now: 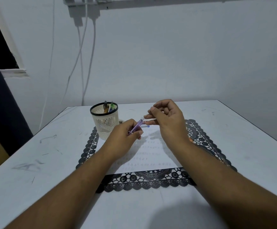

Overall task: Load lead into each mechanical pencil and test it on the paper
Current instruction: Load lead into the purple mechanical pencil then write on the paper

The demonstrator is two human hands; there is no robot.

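White desk (217, 129), lace mat (200, 134), paper (151, 156). L hand (126, 134) grips purple pencil (137, 127), open end tilted up-right; I see R hand (165, 116) pinching lead (143, 119) just beside it.

A white table (233, 129), scuffed with dark marks, carries a black lace mat (151, 180) — on the mat lie paper (147, 156) and a cream mesh cup (105, 123).

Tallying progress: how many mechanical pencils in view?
3: a purple pencil gripped by the left hand, two upright in the mesh cup. More may sit hidden in it.
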